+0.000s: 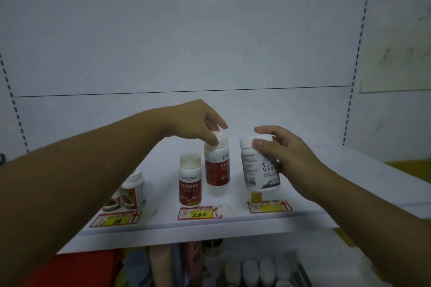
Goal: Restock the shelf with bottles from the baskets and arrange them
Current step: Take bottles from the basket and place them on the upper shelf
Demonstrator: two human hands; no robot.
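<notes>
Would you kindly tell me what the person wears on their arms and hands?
Nothing visible: the left hand and right hand are ungloved, and no sleeves, watch, bracelet or rings show anywhere up to the frame edge.

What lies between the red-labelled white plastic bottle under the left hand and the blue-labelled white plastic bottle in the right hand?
Nothing; the head view shows only bare white shelf between the red-labelled bottle and the blue-labelled bottle.
</notes>
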